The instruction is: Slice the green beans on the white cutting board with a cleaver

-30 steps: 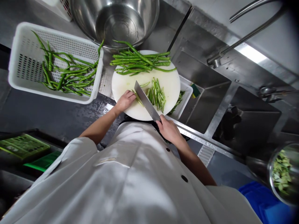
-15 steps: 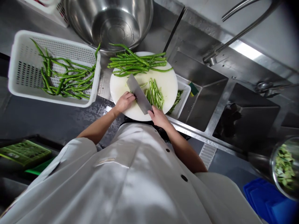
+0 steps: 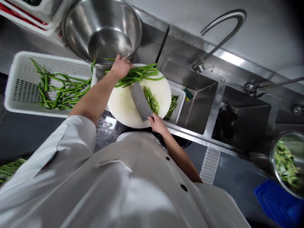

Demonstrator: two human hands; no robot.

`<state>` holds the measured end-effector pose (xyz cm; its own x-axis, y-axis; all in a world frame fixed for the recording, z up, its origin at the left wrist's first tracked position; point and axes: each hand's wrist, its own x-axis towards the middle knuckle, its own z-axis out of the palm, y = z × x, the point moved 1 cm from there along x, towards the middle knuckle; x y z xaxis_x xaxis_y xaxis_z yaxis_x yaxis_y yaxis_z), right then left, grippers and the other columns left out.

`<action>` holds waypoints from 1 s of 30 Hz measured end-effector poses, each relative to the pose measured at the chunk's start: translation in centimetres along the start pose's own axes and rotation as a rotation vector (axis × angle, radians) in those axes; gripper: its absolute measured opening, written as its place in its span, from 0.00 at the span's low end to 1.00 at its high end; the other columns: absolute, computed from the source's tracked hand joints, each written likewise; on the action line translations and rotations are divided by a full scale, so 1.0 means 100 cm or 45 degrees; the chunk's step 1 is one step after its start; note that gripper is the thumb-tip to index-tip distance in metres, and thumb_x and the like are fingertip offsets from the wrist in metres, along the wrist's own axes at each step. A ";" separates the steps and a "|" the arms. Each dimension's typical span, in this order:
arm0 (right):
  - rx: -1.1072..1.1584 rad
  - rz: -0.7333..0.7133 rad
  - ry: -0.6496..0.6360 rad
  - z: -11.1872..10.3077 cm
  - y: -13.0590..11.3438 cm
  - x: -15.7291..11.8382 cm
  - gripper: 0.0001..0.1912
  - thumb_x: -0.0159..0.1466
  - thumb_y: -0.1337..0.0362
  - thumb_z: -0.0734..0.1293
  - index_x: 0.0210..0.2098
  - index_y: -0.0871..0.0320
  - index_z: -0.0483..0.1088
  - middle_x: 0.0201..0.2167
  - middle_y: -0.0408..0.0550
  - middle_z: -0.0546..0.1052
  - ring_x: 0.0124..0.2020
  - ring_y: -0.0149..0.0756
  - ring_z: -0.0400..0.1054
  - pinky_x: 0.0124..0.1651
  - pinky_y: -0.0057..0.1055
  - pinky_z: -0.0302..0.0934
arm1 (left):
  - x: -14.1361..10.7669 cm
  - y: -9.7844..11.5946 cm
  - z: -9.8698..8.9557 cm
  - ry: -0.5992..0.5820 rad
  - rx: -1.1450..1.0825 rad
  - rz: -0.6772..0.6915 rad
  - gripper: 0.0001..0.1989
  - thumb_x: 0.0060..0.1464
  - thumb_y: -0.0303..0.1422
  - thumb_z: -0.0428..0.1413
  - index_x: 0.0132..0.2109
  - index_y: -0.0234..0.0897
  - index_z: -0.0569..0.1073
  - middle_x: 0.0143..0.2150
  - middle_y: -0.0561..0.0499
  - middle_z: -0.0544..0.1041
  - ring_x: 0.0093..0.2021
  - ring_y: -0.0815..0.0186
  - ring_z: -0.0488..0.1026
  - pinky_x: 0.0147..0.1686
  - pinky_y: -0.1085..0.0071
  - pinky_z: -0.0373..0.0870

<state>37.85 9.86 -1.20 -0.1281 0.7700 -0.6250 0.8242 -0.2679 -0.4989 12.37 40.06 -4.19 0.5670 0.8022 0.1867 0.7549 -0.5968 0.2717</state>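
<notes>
My right hand grips the handle of a cleaver, its broad blade lying over the round white cutting board. Cut strips of green pepper lie beside the blade on its right. At the back of the board is a pile of long, thin green chili peppers. My left hand reaches over the left part of that pile, its fingers curled down onto the peppers; the fingertips are hidden from view.
A white plastic basket with more whole peppers stands at left. Behind is a large steel bowl. Right of the board, a white basket holds cut greens in the sink, beneath a faucet. A sponge lies nearby.
My left hand has moved from the front of the board, beside the blade, up to the pepper pile at the back. The right hand still holds the cleaver. The whole view has shifted a little.
</notes>
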 end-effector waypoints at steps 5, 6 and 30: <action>0.139 0.078 0.044 -0.018 0.023 -0.002 0.19 0.79 0.55 0.53 0.61 0.56 0.66 0.30 0.44 0.79 0.21 0.36 0.71 0.30 0.31 0.65 | -0.046 0.038 -0.030 0.164 0.127 0.085 0.15 0.76 0.34 0.46 0.52 0.36 0.78 0.44 0.45 0.77 0.51 0.56 0.70 0.61 0.48 0.64; 0.112 0.070 0.042 -0.021 0.028 -0.007 0.19 0.79 0.56 0.53 0.59 0.56 0.67 0.30 0.45 0.80 0.22 0.37 0.73 0.32 0.31 0.66 | -0.066 0.052 -0.031 0.160 0.107 0.138 0.16 0.76 0.35 0.45 0.54 0.37 0.77 0.46 0.45 0.78 0.52 0.55 0.70 0.59 0.48 0.64; -0.749 -0.035 -0.226 -0.052 0.014 -0.090 0.19 0.79 0.57 0.55 0.63 0.57 0.66 0.41 0.58 0.83 0.44 0.53 0.79 0.40 0.37 0.61 | -0.205 0.152 0.074 0.055 -0.014 -0.019 0.15 0.66 0.26 0.51 0.49 0.46 0.81 0.48 0.43 0.79 0.48 0.52 0.70 0.48 0.53 0.69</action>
<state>42.99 5.58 6.83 -0.2021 0.6502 -0.7324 0.9790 0.1541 -0.1334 14.68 14.48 -10.82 0.5410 0.8108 0.2234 0.7592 -0.5851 0.2849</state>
